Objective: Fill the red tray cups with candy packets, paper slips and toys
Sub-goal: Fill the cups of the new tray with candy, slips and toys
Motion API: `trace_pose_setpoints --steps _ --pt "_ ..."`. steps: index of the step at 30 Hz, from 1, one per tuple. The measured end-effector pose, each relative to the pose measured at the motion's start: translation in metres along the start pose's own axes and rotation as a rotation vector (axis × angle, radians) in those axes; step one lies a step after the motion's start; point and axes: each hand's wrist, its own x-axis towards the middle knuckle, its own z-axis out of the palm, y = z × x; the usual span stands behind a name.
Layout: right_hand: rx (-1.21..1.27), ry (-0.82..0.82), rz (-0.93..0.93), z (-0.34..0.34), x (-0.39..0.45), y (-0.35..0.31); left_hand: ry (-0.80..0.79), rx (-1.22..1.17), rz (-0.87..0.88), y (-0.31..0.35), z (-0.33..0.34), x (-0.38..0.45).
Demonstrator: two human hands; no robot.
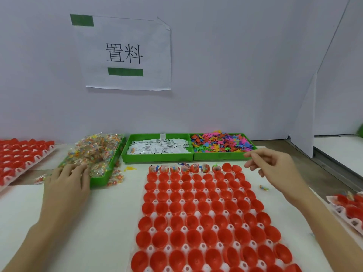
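A tray of red cups (202, 216) lies in front of me; several cups in its far row hold candy, slips and toys, the rest are bare. Three green bins stand behind it: candy packets (94, 152) at left, paper slips (157, 147) in the middle, coloured plastic toys (222, 143) at right. My left hand (66, 179) rests on the near corner of the candy bin, its fingertips among the packets. My right hand (269, 165) hovers by the far right corner of the tray, just before the toy bin, fingers loosely curled, nothing visible in them.
Another tray of red cups (19, 158) sits at far left, and a filled one (349, 209) at the right edge. Loose candy packets (115, 178) lie beside the candy bin, a yellow toy (129, 168) and a small toy (263, 187) on the table. A white wall with a paper sign stands behind.
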Motion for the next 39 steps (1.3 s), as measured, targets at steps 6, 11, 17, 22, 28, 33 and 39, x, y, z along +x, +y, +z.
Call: trace_pose_setpoints --steps 6,11,17,22,28,33,39 --pt "0.052 0.049 0.04 0.0 -0.002 0.006 -0.014 -0.306 -0.087 -0.005 0.0 0.013" --pt "0.018 0.033 0.039 0.005 -0.004 0.004 0.029 -0.433 -0.098 -0.009 0.001 0.006" --pt "-0.022 0.001 0.032 0.011 -0.008 0.001 0.024 -0.465 -0.077 -0.008 -0.002 0.005" --pt "-0.026 -0.078 -0.017 0.026 -0.014 -0.01 0.088 -0.425 -0.085 -0.005 0.004 0.004" --pt "-0.181 -0.25 -0.121 0.064 -0.007 -0.043 0.175 -0.457 -0.105 -0.009 0.007 0.002" --pt "-0.334 -0.312 -0.172 0.107 0.031 -0.069 0.224 -0.329 -0.109 -0.006 0.01 0.002" --pt "-0.517 -0.417 -0.233 0.177 0.091 -0.082 0.306 -0.195 -0.011 -0.005 0.008 0.006"
